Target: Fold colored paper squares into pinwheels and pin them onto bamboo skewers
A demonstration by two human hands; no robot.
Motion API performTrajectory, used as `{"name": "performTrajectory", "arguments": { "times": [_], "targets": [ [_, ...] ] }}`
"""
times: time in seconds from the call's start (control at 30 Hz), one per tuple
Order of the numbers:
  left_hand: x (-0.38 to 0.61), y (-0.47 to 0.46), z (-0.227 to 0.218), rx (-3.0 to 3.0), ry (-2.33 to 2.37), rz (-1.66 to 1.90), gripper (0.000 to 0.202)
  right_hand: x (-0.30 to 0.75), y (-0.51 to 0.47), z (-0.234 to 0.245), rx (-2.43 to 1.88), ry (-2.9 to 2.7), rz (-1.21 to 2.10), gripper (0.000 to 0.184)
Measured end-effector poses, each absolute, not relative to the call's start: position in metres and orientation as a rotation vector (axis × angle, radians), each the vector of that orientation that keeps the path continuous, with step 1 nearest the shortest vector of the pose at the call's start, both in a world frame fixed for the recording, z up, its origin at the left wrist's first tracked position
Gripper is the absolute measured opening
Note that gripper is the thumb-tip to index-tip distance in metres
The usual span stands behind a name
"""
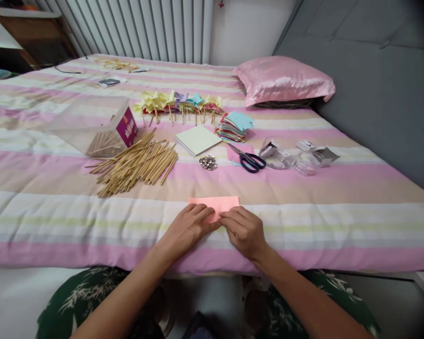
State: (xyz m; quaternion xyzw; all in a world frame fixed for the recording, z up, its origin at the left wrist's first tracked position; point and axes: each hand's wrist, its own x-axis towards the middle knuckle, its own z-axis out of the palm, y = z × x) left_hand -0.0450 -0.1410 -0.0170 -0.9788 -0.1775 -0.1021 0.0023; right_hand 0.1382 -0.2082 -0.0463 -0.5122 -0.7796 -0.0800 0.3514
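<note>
A folded pink sheet of paper lies on the striped bedspread near the bed's front edge. My left hand rests on its near left part with fingers curled down onto the paper. Beside it, my right hand presses the near right part, fingertips pinched together on the paper's edge. The two hands nearly touch at the middle of the sheet, and they hide its near edge.
Farther back lie a pile of wooden sticks, a clear plastic box, a white paper pad, small metal pins, scissors, a stack of coloured paper, tape rolls, a row of paper pinwheels and a pink pillow.
</note>
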Motion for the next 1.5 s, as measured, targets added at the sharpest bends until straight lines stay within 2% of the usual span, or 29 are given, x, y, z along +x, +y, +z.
{"name": "performTrajectory", "arguments": {
  "times": [0.43, 0.63, 0.77, 0.9, 0.97, 1.1, 1.3, 1.43, 1.5],
  "targets": [
    [-0.071, -0.136, -0.015, -3.060, -0.634, -0.439, 0.020, 0.153, -0.229, -0.049, -1.441, -1.990, -0.299, 0.035],
    [-0.095, -0.135, -0.022, -3.049, -0.758, -0.555, 0.030, 0.163, -0.237, -0.053, -1.515, -1.902, -0.301, 0.031],
    [-0.105, -0.135, -0.029, -3.134, -0.864, -0.699, 0.035, 0.167, -0.236, -0.050, -1.553, -1.800, -0.094, 0.024],
    [-0.105, -0.136, -0.030, -3.243, -0.976, -0.868, 0.034, 0.166, -0.228, -0.039, -1.588, -1.530, 0.314, 0.018],
    [-0.100, -0.136, -0.027, -3.243, -1.035, -0.965, 0.034, 0.164, -0.222, -0.033, -1.602, -1.400, 0.509, 0.026],
    [-0.086, -0.136, -0.019, -3.211, -1.091, -1.126, 0.035, 0.156, -0.211, -0.029, -1.532, -1.232, 0.789, 0.055],
    [-0.073, -0.134, -0.016, -3.152, -1.252, -1.160, 0.035, 0.157, -0.201, -0.019, -1.318, -0.709, 1.157, 0.043],
    [-0.069, -0.132, -0.014, -3.070, -1.384, -1.282, 0.032, 0.162, -0.197, -0.009, -1.312, -0.506, 1.336, 0.056],
    [-0.068, -0.131, -0.014, -3.021, -1.447, -1.349, 0.031, 0.163, -0.195, -0.009, -1.363, -0.538, 1.327, 0.051]
  ]
}}
